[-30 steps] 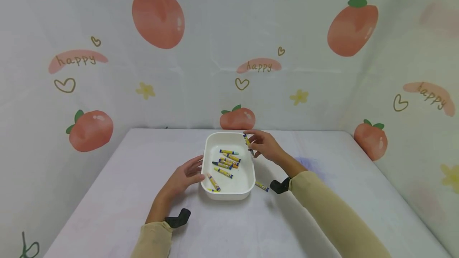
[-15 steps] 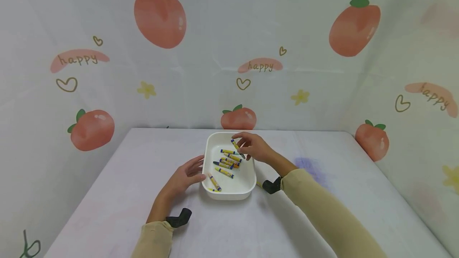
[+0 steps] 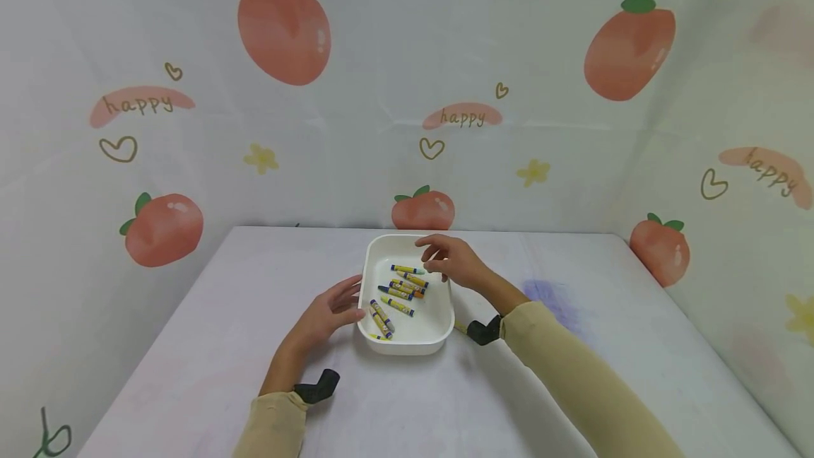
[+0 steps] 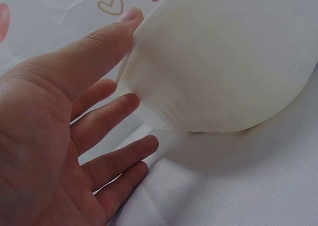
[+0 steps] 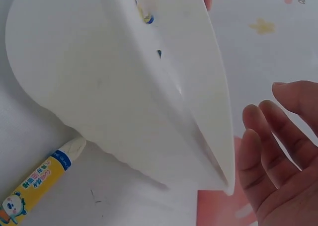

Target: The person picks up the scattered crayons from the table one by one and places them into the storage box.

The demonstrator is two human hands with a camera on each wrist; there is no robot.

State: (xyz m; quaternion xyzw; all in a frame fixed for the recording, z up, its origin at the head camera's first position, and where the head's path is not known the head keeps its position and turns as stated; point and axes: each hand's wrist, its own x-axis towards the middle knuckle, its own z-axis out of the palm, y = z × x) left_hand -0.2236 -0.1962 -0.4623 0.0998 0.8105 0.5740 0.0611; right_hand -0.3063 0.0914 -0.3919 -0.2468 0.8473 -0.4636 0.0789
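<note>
A white rectangular tub (image 3: 407,349) holds several crayons in yellow wrappers, most of them around its middle. At its near left corner, a grey-tipped crayon (image 3: 383,315) lies beside a peach-tipped crayon (image 3: 380,324). My left hand (image 3: 326,315) rests at the tub's left side; in the left wrist view its thumb touches the rim and its fingers are loosely stretched near the wall. My right hand (image 3: 454,260) hovers over the tub's far right edge, holding nothing, fingers loosely bent and apart from the thumb.
Outside the tub's right side, a pale-tipped crayon (image 5: 37,184) lies on the white-covered table (image 3: 191,359), partly hidden by my right wrist strap in the head view. A purple smudge (image 3: 550,302) marks the cloth. A fruit-printed curtain (image 3: 356,90) hangs behind.
My right hand moved left over the tub and let go of the grey-tipped crayon, which now lies at the near left corner. The left hand stayed at the tub's side.
</note>
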